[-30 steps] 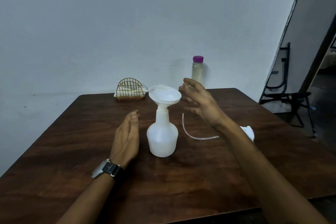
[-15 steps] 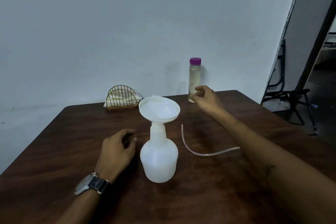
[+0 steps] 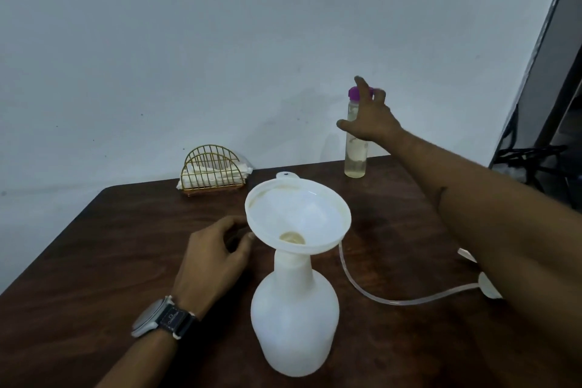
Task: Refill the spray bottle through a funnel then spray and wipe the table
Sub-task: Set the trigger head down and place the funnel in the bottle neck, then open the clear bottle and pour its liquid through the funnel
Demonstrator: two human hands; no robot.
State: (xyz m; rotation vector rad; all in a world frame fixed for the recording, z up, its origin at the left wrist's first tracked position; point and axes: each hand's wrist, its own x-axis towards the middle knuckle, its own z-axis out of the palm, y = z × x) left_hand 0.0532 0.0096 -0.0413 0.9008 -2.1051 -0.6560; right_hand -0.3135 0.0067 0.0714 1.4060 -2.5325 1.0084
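A white spray bottle (image 3: 296,318) stands upright near the table's front, with a white funnel (image 3: 297,217) seated in its neck. At the back right stands a clear bottle (image 3: 356,154) with a purple cap, holding pale liquid. My right hand (image 3: 368,118) is raised in front of its upper part, fingers spread, holding nothing. My left hand (image 3: 214,258), loosely curled and with a wristwatch on its wrist, rests on the table just left of the funnel and holds nothing. The spray head with its clear tube (image 3: 393,298) lies to the right, partly hidden by my right arm.
A gold wire holder with white napkins (image 3: 212,172) sits at the table's back edge against the wall. The brown wooden table (image 3: 94,261) extends left and forward. A dark folding chair (image 3: 535,161) stands beyond the table's right side.
My right hand rose from the base of the purple-capped bottle to its upper part and spread its fingers. The view moved closer. My left hand stayed beside the spray bottle.
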